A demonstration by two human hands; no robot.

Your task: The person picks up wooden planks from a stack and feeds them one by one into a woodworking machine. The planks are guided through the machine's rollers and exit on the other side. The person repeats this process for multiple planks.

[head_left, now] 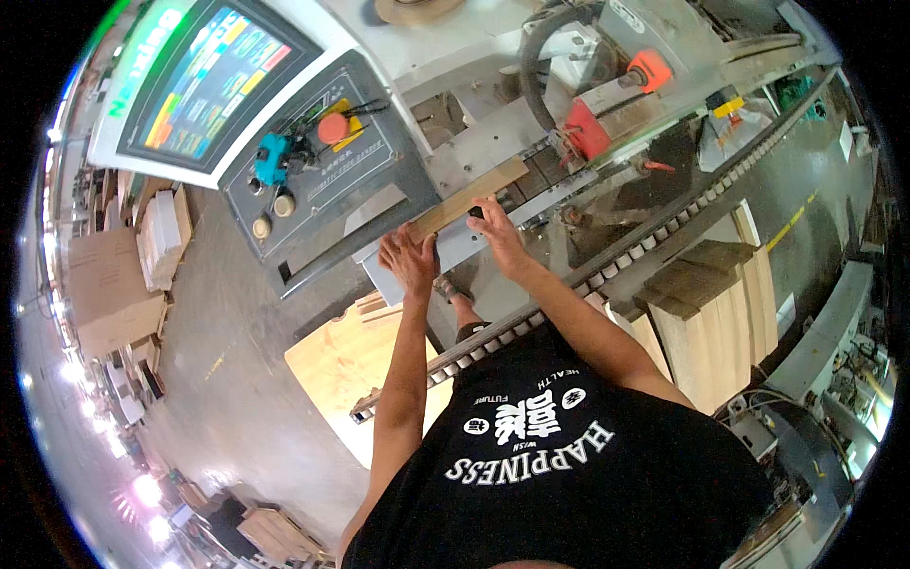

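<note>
Black shirt point(588, 484): nearest, printed white.
Left hand point(410, 266): fingers spread, touching wooden strip point(460, 206).
Right hand point(498, 235): half-curled around small black object point(476, 212).

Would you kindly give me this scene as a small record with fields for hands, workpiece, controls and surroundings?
Left hand: fingers spread at the left end of the wooden strip
Right hand: at the strip's near edge, small black object among its fingers, kind unclear
Workpiece: the strip, slanting upward right
Control panel: bears a red-orange button
Screen: lit
Stacked boards: right side
</note>
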